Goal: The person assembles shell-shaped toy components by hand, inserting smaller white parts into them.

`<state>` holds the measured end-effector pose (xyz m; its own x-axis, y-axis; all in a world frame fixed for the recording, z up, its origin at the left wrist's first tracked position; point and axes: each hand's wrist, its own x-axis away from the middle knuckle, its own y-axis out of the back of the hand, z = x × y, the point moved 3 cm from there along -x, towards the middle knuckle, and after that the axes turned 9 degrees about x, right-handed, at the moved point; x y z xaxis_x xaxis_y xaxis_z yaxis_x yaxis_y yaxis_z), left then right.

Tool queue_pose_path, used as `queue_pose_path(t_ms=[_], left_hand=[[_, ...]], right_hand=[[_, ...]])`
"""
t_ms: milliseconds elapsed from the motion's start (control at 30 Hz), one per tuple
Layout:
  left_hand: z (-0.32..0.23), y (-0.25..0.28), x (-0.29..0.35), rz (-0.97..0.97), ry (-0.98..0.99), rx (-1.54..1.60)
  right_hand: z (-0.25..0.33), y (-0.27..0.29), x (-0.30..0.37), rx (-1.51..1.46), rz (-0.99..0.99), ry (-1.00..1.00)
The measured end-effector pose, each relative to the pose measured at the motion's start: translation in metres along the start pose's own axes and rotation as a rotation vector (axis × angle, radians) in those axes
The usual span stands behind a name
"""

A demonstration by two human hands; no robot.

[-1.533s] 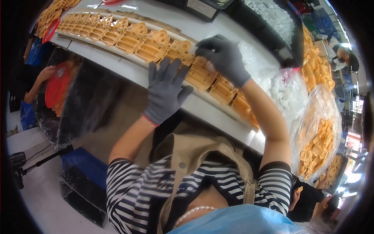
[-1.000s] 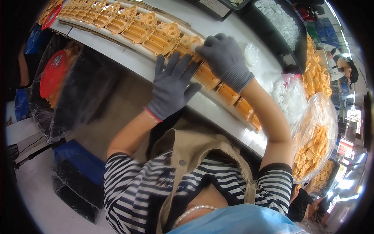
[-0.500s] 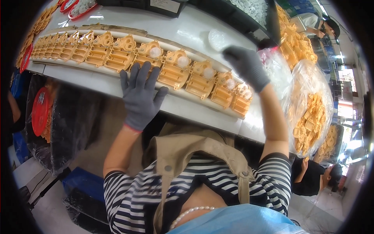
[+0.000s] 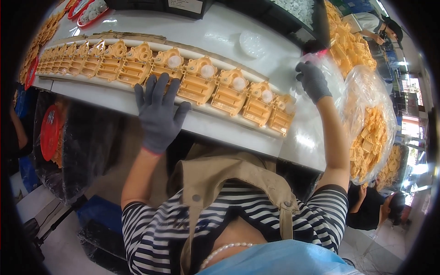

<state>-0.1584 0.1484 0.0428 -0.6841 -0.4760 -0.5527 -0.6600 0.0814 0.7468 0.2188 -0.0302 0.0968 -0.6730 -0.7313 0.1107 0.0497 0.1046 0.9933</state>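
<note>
A long row of orange-yellow plastic housings (image 4: 197, 87) lies in a pale, narrow channel along the table. Round translucent white discs (image 4: 239, 83) sit on several housings toward the right end. My left hand (image 4: 159, 120), in a grey glove, is open with spread fingers. Its fingertips rest at the near edge of the row, by a housing left of the middle. Beyond the right end of the row, my gloved right hand (image 4: 314, 82) is raised beside a clear plastic bag (image 4: 331, 75). Its fingers are curled closed, and whatever they may hold is hidden.
A translucent round piece (image 4: 252, 44) lies on the white table behind the row. Black bins (image 4: 293, 25) stand along the far side, one with clear parts. Bagged orange parts (image 4: 366, 142) are at the right. Red trays (image 4: 50, 133) are at the left; other people sit nearby.
My right hand has moved right, away from the row's far side toward the clear bag, and its fingers have curled. My left hand keeps its place at the row. The whole view has shifted slightly.
</note>
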Motion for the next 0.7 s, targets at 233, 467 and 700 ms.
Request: queue_pose_path(t_ms=[233,467,700], left_hand=[[0.0,-0.001,0.0,-0.004,0.004,0.006],[0.001,-0.002,0.0,-0.006,0.014,0.028],[0.001,0.0,0.0,0.009,0.02,0.036]], right_hand=[[-0.001,0.017,-0.009,0.229,0.01,0.235],[0.057,0.012,-0.023,-0.86,0.167,0.19],[0.106,0.015,-0.035,0.222,-0.485,0.578]])
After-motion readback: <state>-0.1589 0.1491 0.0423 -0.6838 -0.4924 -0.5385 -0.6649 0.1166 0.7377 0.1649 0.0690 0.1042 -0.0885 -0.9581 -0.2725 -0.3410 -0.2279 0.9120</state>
